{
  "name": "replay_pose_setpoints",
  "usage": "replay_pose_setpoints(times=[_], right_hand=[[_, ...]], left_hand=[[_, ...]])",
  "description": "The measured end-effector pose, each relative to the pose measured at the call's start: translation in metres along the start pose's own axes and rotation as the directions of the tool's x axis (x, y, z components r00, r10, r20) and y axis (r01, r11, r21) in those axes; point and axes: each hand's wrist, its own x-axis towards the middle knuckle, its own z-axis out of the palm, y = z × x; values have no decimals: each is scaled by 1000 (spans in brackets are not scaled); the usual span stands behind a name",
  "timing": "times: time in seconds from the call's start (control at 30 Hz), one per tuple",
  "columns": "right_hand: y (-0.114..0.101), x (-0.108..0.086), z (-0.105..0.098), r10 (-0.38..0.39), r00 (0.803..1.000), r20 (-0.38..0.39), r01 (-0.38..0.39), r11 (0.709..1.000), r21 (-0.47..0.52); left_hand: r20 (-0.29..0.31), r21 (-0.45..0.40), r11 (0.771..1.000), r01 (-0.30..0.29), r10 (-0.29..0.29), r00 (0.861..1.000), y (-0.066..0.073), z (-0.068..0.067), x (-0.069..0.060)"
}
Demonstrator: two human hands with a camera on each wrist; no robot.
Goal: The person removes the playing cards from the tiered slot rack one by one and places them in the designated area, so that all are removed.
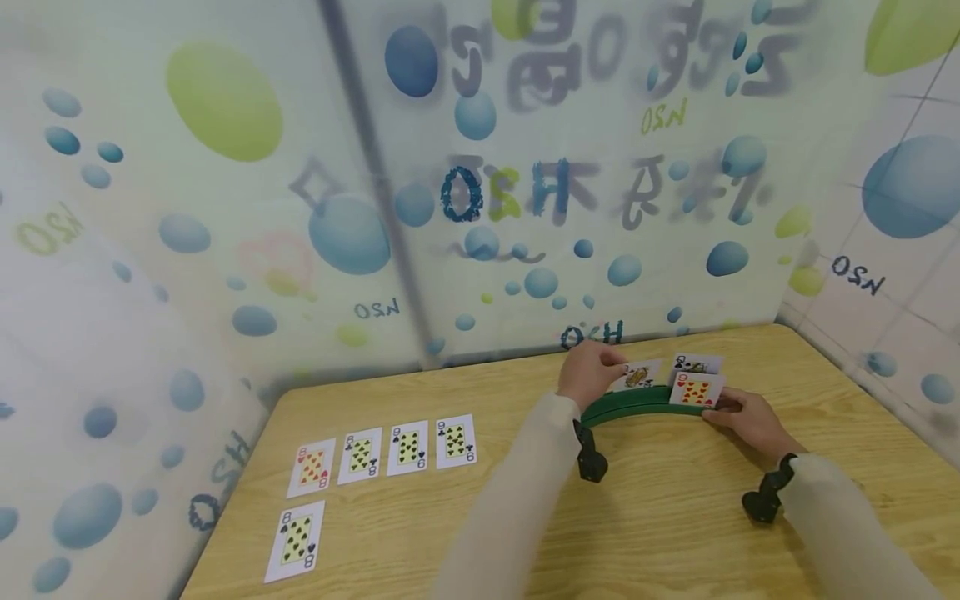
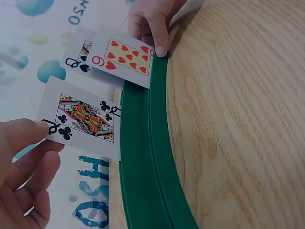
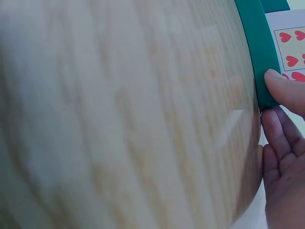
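My left hand (image 1: 590, 372) pinches the queen of clubs (image 2: 86, 117) at one corner, between thumb and fingers. That card's lower edge meets the back part of a curved green card holder (image 2: 138, 143). With thumb in front and fingers behind, my right hand (image 1: 753, 423) grips the holder's right end. Close to that thumb, the nine of hearts (image 1: 697, 390) stands in the holder's front. Behind it is the queen of spades (image 1: 701, 363), partly covered. In the right wrist view only part of the nine of hearts (image 3: 294, 50) shows.
On the wooden table (image 1: 420, 533), a row at left holds the eight of hearts (image 1: 311, 468), eight of clubs (image 1: 360, 456), nine of spades (image 1: 408, 447) and nine of clubs (image 1: 456, 442). The eight of spades (image 1: 295, 542) lies nearer me. A patterned curtain (image 1: 480, 275) hangs behind.
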Motion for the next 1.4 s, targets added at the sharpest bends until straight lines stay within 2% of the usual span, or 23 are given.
replay_pose_setpoints(times=[0.17,0.5,0.63,0.77,1.1,1.4], right_hand=[[-1,-1,1,-1,1000,-7,1,1000,-7],[-3,-2,0,16,1000,-8,-16,1000,-7],[-1,-2,-1,22,1000,-3,-22,1000,3],[-1,-2,-1,21,1000,-10,-21,1000,1],[-4,-1,1,27,1000,-7,-27,1000,-12],[-2,0,1,15,1000,-11,-16,1000,-13]], left_hand=[[-15,-12,1000,-12,12,1000,-6,-7,-3],[-48,16,999,-45,45,998,-18,-29,-5],[-36,-9,1000,-24,23,999,-24,-40,-7],[-29,-19,1000,-18,18,999,-32,-57,-11],[-55,17,1000,-4,5,998,-60,-112,-31],[-52,94,995,16,-11,999,-82,-147,-50]])
